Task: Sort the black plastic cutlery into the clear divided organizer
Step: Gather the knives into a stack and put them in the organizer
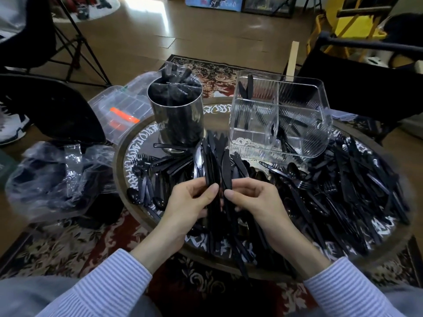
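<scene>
Both hands hold a bundle of black plastic knives (216, 161) upright over the middle of the round table (128, 143). My left hand (190, 202) grips the bundle's left side with the thumb on top. My right hand (251, 200) pinches its right side. The clear divided organizer (278, 115) stands at the back right of the table with a few black pieces in its compartments. Loose black cutlery (357, 179) lies heaped across the table, thickest at the right.
A steel canister (176, 117) with bagged black cutlery stands at the back left of the table. A clear lidded box (119, 110) with orange parts sits behind it. Plastic bags (59, 177) lie on the rug at the left. Black chairs stand at the left and right.
</scene>
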